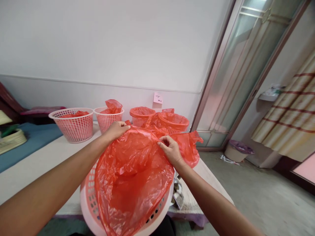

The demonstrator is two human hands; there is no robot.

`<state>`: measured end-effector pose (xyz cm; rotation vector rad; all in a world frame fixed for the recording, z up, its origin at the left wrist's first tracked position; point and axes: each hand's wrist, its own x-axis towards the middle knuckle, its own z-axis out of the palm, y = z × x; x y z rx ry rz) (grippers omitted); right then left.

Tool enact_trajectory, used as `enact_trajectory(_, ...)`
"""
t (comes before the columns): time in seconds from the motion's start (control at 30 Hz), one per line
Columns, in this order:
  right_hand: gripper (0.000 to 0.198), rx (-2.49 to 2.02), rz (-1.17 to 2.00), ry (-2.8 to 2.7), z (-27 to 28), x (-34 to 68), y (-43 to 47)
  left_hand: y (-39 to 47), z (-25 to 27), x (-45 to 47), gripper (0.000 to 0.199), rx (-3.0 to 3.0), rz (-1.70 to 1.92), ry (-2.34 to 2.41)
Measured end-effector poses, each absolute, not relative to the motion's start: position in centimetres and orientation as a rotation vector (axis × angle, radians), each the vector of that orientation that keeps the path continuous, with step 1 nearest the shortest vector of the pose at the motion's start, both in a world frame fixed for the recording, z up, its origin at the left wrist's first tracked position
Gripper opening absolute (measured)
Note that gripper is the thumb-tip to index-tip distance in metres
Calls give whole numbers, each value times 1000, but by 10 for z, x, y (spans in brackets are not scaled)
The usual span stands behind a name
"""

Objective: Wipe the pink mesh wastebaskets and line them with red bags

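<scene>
A thin red plastic bag [133, 170] is spread wide inside a pale pink perforated plastic basket [86, 209] close in front of me. My left hand [117, 129] pinches the far left part of the bag's rim. With thumb and fingers closed, my right hand [170, 150] grips the rim on the far right side. The bag's near edge lies loosely over the basket's front, and part of the basket's rim shows bare at the left and right. The basket's underside is hidden.
Behind stand a basket with red plastic inside [75, 131], another pink basket [108, 120], and two red-lined baskets [142, 113] [173, 122]. More red bag [188, 147] lies right. A pink note [157, 98] is on the wall. A lined bin [237, 151] stands on the floor.
</scene>
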<state>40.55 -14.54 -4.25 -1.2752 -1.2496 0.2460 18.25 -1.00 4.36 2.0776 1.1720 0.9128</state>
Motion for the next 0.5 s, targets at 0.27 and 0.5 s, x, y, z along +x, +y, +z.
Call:
enact_trajectory(0.27, 24, -1290, 68, -1425, -40, 404, -156, -6, 38, 180, 26, 2075, 937, 1145)
enact_trajectory(0.5, 24, -1216, 117, -1410, -38, 403, -152, -10, 42, 178, 26, 2042, 960, 1187)
